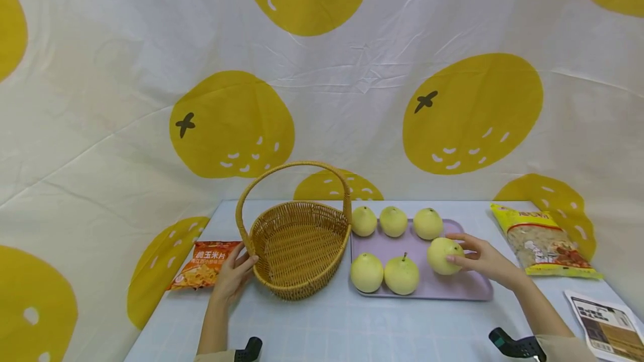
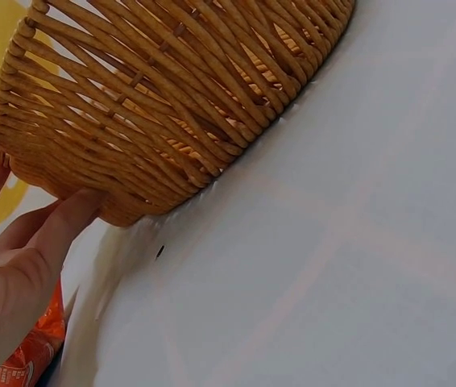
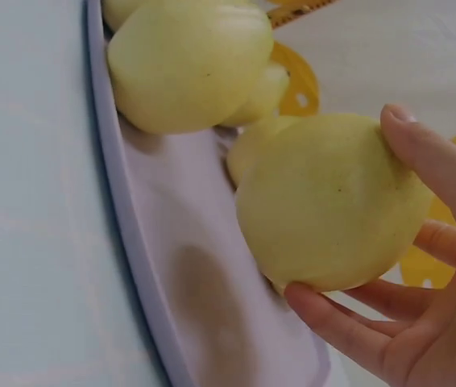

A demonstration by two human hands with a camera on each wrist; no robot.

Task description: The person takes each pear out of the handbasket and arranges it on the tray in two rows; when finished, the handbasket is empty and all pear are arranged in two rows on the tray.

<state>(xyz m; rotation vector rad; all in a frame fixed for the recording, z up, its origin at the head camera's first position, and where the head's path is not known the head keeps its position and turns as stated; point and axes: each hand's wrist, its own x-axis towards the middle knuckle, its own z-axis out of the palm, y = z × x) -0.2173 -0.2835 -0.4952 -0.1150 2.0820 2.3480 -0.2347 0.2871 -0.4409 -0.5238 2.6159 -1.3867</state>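
Note:
My right hand (image 1: 483, 258) holds a pale yellow-green pear (image 3: 333, 201) by its sides, with the thumb and fingers spread round it. That pear is raised over the right part of a lilac tray (image 1: 453, 289), and its shadow falls on the tray in the right wrist view. Several more pears stand on the tray, among them a front pear with a stem (image 1: 401, 276). At the left, my left hand (image 1: 233, 275) grips the near left side of a wicker basket (image 1: 297, 250) with a tall arched handle. No fruit shows inside the basket.
An orange snack bag (image 1: 203, 264) lies left of the basket, close behind my left hand. On the right are a yellow snack bag (image 1: 548, 242) and a flat printed packet (image 1: 606, 325). A patterned cloth (image 1: 347, 127) hangs behind the table.

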